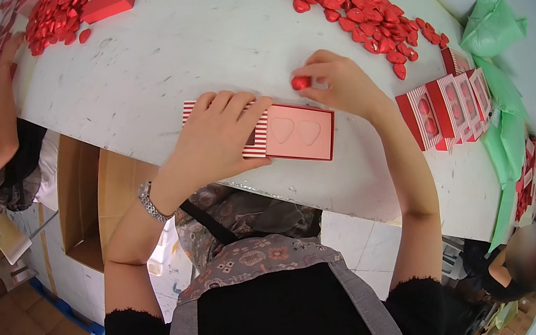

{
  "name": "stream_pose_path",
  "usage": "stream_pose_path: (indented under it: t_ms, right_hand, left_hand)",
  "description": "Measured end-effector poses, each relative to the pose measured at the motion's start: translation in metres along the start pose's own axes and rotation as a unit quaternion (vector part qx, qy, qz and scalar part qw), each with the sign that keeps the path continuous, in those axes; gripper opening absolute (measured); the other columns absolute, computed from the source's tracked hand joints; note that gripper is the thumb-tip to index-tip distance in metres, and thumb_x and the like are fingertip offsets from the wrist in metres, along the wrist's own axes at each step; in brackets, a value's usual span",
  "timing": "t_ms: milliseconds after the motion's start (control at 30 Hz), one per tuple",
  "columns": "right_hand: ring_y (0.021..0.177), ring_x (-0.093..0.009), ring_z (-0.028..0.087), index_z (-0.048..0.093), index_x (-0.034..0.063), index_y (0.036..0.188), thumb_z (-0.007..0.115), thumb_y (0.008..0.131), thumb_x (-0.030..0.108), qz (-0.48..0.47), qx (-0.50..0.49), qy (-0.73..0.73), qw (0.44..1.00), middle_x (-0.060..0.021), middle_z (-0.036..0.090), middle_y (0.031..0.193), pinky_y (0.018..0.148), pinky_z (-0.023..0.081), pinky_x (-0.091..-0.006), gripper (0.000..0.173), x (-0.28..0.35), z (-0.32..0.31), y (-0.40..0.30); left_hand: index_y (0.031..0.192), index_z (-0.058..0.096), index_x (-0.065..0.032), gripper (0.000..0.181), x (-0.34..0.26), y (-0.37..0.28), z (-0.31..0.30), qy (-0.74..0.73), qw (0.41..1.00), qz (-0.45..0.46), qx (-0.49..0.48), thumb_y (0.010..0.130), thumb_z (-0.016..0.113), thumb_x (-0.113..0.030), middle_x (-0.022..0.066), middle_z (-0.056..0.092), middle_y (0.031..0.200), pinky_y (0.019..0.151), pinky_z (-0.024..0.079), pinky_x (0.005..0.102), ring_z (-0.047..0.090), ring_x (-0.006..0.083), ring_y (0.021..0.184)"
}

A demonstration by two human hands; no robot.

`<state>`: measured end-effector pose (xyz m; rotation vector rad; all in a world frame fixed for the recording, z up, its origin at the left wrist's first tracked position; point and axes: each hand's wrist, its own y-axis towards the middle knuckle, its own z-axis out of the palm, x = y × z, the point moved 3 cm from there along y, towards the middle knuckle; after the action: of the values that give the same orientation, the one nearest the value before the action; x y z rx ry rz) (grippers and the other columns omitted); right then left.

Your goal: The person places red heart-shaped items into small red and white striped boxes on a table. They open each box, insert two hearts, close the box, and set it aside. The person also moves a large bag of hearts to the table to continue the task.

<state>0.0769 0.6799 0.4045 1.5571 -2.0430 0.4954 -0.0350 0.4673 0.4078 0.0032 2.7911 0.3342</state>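
My left hand [223, 135] grips a red-and-white striped box sleeve [258, 143] on the table. Out of the sleeve's right end sticks a red-edged inner tray [300, 132] with a pink insert. Two heart-shaped hollows show in it, with nothing in them; the part under the sleeve is hidden. Just above and right of the tray, my right hand [338, 80] holds a red foil-wrapped heart [301, 82] between thumb and fingers. A long pile of similar red foil hearts [353, 6] lies beyond this hand.
Striped boxes with windows [448, 110] stand in a row at right, beside green plastic packaging [508, 140]. At upper left are another foil-heart pile [57, 16] and a red box [110, 0]. A co-worker's arm [3, 120] reaches in at left, above an open cardboard carton [78, 197]. Another person sits lower right.
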Motion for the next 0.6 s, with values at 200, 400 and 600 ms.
stream_pose_path:
  t_ms: [200,400,600]
  right_hand:
    - [0.065,-0.023,0.064,0.07,0.0078,0.094,0.081,0.076,0.025,0.044,-0.133,-0.036,0.989,-0.0068,0.065,0.079,0.059,0.053,-0.0324,0.027,0.052,0.028,-0.041]
    - [0.073,-0.022,0.066,0.069,0.0102,0.1,0.083,0.074,0.023,-0.013,-0.145,-0.033,0.989,-0.0036,0.066,0.086,0.06,0.054,-0.0332,0.033,0.075,0.034,-0.06]
    - [0.09,-0.024,0.06,0.072,0.0077,0.105,0.079,0.076,0.01,-0.121,-0.133,-0.006,0.984,-0.0047,0.063,0.1,0.073,0.055,-0.034,0.031,0.06,0.039,-0.055]
  left_hand:
    - [0.132,0.053,-0.0081,0.085,-0.003,-0.002,0.003,0.018,0.999,-0.021,-0.02,0.063,0.086,-0.045,0.0087,0.056,0.12,0.097,0.04,0.044,0.053,0.0277,0.111]
    - [0.132,0.053,-0.0068,0.084,-0.005,-0.002,0.007,0.023,0.999,-0.03,-0.032,0.064,0.085,-0.045,0.0089,0.056,0.12,0.097,0.04,0.0439,0.053,0.0276,0.111]
    - [0.134,0.052,-0.0067,0.086,-0.004,-0.002,0.007,0.019,0.999,-0.033,-0.026,0.065,0.085,-0.047,0.0089,0.055,0.121,0.097,0.039,0.0442,0.053,0.0274,0.112]
